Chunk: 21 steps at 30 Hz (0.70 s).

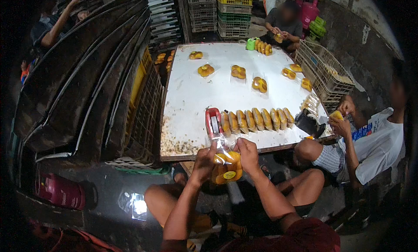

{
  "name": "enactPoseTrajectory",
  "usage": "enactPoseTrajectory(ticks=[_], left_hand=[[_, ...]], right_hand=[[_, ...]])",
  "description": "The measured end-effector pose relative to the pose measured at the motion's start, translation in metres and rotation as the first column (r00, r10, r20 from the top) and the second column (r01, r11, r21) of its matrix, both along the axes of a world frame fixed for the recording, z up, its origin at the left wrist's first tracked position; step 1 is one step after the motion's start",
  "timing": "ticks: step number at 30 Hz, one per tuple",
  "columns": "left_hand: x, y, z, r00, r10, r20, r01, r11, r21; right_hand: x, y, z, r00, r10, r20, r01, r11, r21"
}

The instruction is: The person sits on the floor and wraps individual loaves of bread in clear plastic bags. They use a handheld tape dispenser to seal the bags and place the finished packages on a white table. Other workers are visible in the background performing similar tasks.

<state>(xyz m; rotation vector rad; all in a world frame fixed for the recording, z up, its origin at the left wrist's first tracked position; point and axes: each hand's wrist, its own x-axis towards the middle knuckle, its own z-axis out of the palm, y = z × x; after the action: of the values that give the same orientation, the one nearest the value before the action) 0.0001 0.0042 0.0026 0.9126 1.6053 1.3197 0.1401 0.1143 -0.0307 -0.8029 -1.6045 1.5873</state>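
Note:
Between my two hands, at the table's near edge, hangs a bread bun in a clear plastic bag (227, 168) with a yellow label. My left hand (205, 162) grips the bag's top at its left corner, and my right hand (248, 154) pinches the right corner. Just beyond them a red tape dispenser (213, 120) stands on the white tabletop (192, 95). Right of the dispenser, a row of bagged buns (258, 119) stands on edge.
Flat bagged buns (238, 71) lie farther back. A green tape dispenser (250, 44) stands at the far edge. Two co-workers, one at the far side (287, 23) and one at right (375, 141), handle buns. Plastic crates (321, 69) stand right; large dark trays (75, 82) lean left.

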Motion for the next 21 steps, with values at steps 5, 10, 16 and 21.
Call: enactPoseTrajectory(ticks=[5, 10, 16, 21], left_hand=[[0.008, 0.002, 0.011, 0.998, -0.015, -0.068, 0.033, 0.962, 0.273], [-0.005, 0.005, -0.006, 0.982, 0.144, 0.125, -0.164, 0.971, 0.173], [-0.011, 0.008, -0.012, 0.975, 0.168, 0.144, -0.179, 0.982, 0.063], [0.001, 0.014, -0.018, 0.904, 0.148, 0.401, -0.238, 0.953, 0.186]], right_hand=[[0.004, 0.016, -0.031, 0.948, 0.302, -0.103, -0.316, 0.931, -0.181], [0.0, -0.011, -0.001, 0.987, 0.163, 0.008, -0.155, 0.919, 0.363], [-0.002, -0.005, -0.016, 0.978, 0.17, -0.121, -0.172, 0.985, -0.009], [-0.002, -0.006, -0.015, 0.953, 0.166, -0.253, -0.225, 0.948, -0.226]])
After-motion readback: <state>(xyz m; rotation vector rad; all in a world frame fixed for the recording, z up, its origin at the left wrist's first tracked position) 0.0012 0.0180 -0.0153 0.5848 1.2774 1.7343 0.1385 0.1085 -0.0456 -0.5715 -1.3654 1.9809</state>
